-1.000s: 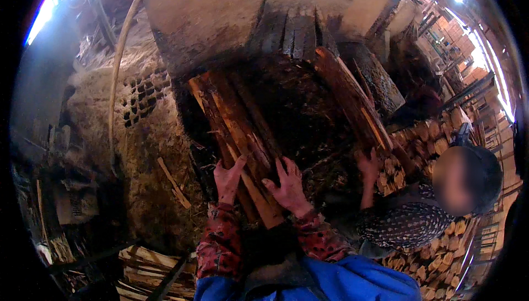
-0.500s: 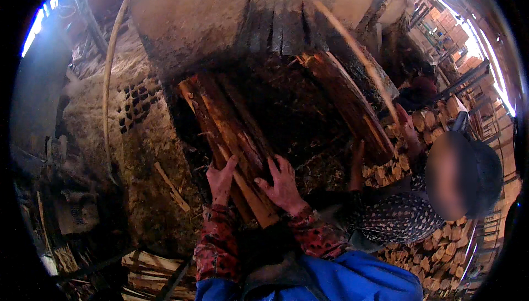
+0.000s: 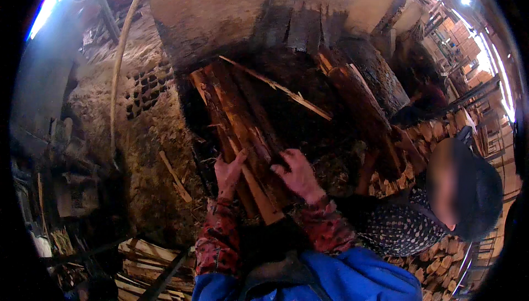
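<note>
One view, head: left hand (image 3: 228,174), centre-low in frame, half-curled against the left side of the long split logs (image 3: 234,113), thumb laid over the wood; fingertips hidden, can't make out how firm the grip is. Right hand (image 3: 299,175), just right of it, loosely spread, fingers slightly bent at the bundle's right edge, not wrapped around anything. Logs lie side by side, slanting from left of upper centre to lower centre, far ends near the tan wall (image 3: 204,14). Thin stick (image 3: 275,87) slants across upper centre; unclear whether it's resting on anything. Co-worker (image 3: 410,218), frame right, has hands near another thick log (image 3: 358,105). Risks, my read: pieces look unbound and only bracketed from the sides, so uneven push could roll one out; rough edges could splinter bare palms; that other log swinging left could knock the right hand.
</note>
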### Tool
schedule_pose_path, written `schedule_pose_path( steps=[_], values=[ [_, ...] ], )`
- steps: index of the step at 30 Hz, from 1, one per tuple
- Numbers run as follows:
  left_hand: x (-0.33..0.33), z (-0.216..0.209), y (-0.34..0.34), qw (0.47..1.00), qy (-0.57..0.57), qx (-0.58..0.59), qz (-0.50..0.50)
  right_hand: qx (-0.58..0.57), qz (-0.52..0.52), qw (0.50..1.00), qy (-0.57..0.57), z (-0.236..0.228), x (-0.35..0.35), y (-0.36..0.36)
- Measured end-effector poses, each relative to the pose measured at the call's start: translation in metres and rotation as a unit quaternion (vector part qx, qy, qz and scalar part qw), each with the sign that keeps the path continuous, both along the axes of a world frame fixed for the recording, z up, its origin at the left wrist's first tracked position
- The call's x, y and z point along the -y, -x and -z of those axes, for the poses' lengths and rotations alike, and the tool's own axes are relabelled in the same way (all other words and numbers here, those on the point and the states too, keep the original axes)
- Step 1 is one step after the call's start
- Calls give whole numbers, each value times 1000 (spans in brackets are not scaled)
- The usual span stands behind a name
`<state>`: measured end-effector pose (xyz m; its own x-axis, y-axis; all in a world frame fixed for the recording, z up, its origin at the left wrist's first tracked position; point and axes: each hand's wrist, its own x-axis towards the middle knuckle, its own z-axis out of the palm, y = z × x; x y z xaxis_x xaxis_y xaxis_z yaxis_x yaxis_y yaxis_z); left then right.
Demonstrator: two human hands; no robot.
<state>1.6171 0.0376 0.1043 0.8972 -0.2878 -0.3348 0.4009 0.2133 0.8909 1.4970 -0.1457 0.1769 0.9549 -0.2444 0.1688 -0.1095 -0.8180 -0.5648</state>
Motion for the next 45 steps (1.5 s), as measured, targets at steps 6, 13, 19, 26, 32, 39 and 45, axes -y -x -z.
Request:
schedule_pose_path(
  steps=[6,13,19,26,32,39,45],
  values=[
    [0,-11,-4,998,-21,-51,-12,62,115,969,208,24,108,-76],
    [4,-9,-5,994,63,-94,-11,-42,114,961,248,60,151,-70],
    [-2,39,-3,994,95,-45,-31,28,61,990,120,21,62,-27],
    [1,-39,10,997,-60,45,-28,95,40,995,-10,-9,5,29],
    [-4,-41,5,998,-58,-27,11,-4,10,997,-72,-1,-6,27],
    [-7,4,-4,999,-34,-35,-4,-15,174,979,103,24,97,19],
    [-9,-17,1,999,-37,-32,-2,-231,144,941,201,39,192,47]
  ],
)
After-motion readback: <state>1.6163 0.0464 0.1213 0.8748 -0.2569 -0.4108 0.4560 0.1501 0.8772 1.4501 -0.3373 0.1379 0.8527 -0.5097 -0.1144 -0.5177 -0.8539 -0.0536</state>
